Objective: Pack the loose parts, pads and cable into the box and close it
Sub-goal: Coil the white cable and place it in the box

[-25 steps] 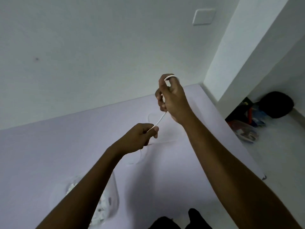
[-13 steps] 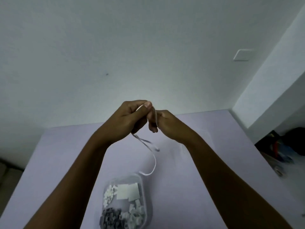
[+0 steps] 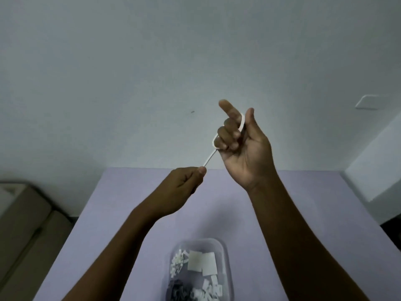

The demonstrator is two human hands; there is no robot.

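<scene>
Cable looped round right hand, left fingers pinching its end, box cut off below

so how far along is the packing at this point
Done: small white and dark parts and square pads lie in the clear box on the table. In hand: the white cable is looped around the right hand, the left hand pinching its end. Left: cable in, box closed; no lid is visible.

Dim, soft light; blurred, wide-angle-warped edges
</scene>
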